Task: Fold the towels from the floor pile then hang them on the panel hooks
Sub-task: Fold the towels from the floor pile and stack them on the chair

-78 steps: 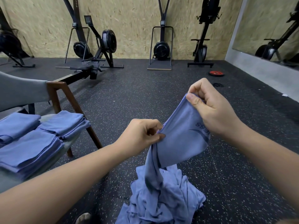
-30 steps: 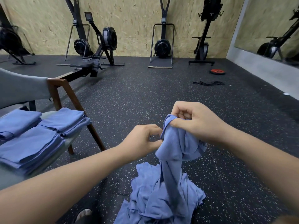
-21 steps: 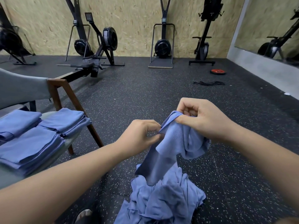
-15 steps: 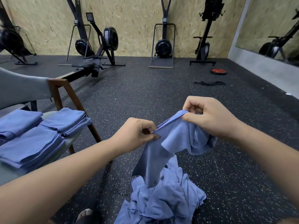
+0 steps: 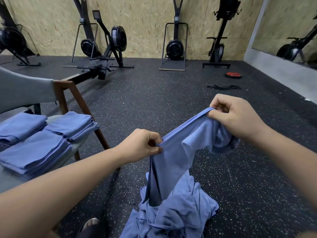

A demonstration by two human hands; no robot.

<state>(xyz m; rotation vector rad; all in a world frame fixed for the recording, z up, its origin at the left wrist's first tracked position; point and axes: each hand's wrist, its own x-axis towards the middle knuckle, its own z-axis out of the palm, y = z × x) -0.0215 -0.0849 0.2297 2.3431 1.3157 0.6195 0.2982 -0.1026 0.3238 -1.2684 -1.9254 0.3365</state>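
Observation:
A blue towel (image 5: 173, 160) hangs between my two hands above the floor pile. My left hand (image 5: 142, 146) pinches its hemmed top edge at one end. My right hand (image 5: 231, 117) pinches the same edge farther right and higher, with a bunch of cloth gathered under its palm. The towel's lower part drapes down into the crumpled pile of blue towels (image 5: 176, 215) on the black rubber floor. Three stacks of folded blue towels (image 5: 34, 140) lie on the chair seat at the left. No panel hooks are in view.
A grey chair with wooden legs (image 5: 72, 100) stands at the left. Rowing and ski machines (image 5: 106, 48) line the chipboard wall behind. A red weight plate (image 5: 233, 75) and a black cord (image 5: 223, 87) lie on the floor at the right. My sandalled foot (image 5: 91, 224) is beside the pile.
My hands have moved apart along the towel's top edge, the right one going right and up. The edge between them is now stretched out longer and the towel hangs wider.

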